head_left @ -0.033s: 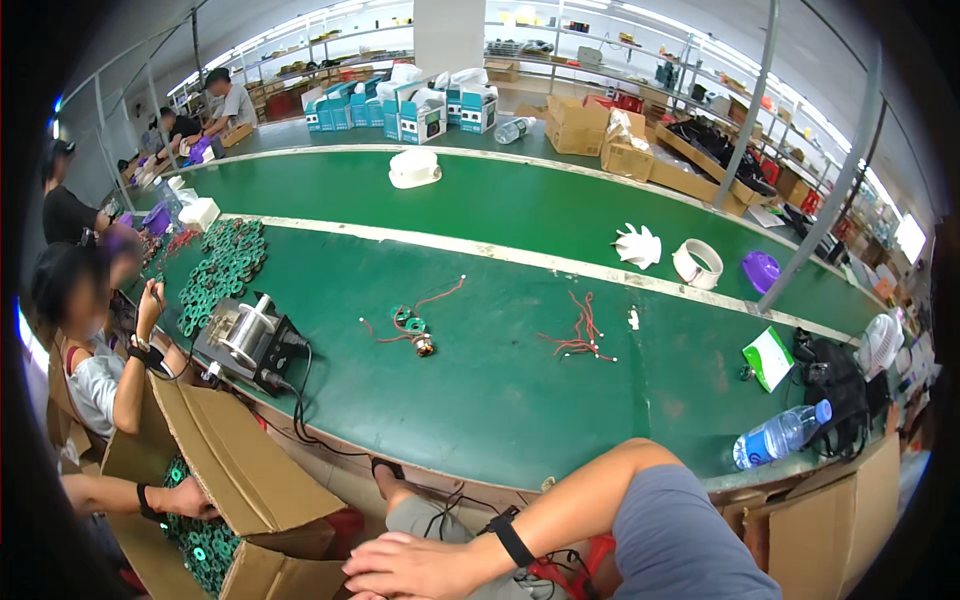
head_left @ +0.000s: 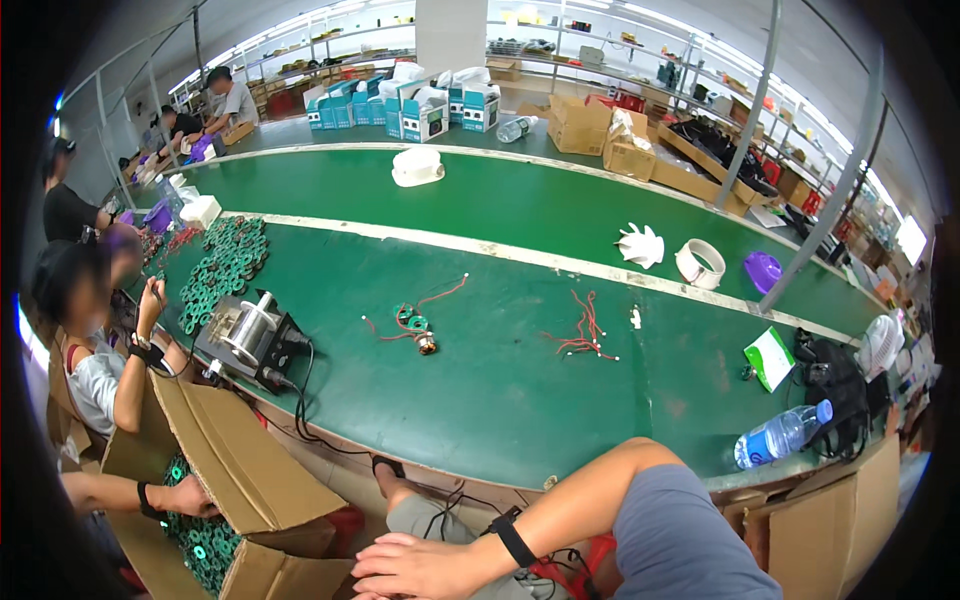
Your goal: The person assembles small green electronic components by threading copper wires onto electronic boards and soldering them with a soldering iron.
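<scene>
My right hand [head_left: 420, 567] lies low in the middle of the picture, above my lap. Its fingers are stretched out and loosely together, back of the hand up, and no object shows in it. A black band [head_left: 513, 541] circles the wrist. What lies beneath the palm is hidden, and my left hand is out of sight. Left of it stands an open cardboard box [head_left: 235, 460] of green ring-shaped parts [head_left: 200, 552]. On the green table [head_left: 480, 400] ahead lie a small copper-wound coil [head_left: 427, 344] with red wires and a bunch of red wires [head_left: 585, 330].
A co-worker's hand [head_left: 188, 497] reaches into the box. Near the table's left edge stands a metal machine with a spool [head_left: 250, 335], cables trailing down. On the right are a water bottle [head_left: 783, 436], a black bag [head_left: 835, 390] and a white fan wheel [head_left: 640, 246].
</scene>
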Available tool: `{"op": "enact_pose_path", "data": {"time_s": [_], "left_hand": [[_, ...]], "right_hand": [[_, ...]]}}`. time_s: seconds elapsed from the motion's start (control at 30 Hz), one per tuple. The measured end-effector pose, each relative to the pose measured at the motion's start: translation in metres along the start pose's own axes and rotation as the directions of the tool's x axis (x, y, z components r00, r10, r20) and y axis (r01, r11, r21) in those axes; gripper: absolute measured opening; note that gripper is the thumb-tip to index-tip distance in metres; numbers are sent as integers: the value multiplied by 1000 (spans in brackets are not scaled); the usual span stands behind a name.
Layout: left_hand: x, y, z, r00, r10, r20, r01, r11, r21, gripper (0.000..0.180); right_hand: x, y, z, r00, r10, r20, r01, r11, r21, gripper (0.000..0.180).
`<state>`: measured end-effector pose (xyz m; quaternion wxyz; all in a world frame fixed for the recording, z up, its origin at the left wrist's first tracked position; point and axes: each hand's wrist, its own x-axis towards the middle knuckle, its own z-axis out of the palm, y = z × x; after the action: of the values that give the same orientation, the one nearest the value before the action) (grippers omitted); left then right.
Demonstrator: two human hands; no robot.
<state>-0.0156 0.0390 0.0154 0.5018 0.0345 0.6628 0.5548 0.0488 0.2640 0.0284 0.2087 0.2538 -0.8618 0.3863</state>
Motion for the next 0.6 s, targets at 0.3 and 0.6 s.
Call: {"op": "enact_pose_path", "data": {"time_s": [0.3,0.6], "left_hand": [[0,-3,0,999,20,-34,-24,993,-115,31],[10,-19,-1,975,222,14,-222,967,127,34]], "right_hand": [[-18,24,21,922,197,335,-253,958,135,19],[-9,20,5,859,303,413,-437,854,282,29]]}}
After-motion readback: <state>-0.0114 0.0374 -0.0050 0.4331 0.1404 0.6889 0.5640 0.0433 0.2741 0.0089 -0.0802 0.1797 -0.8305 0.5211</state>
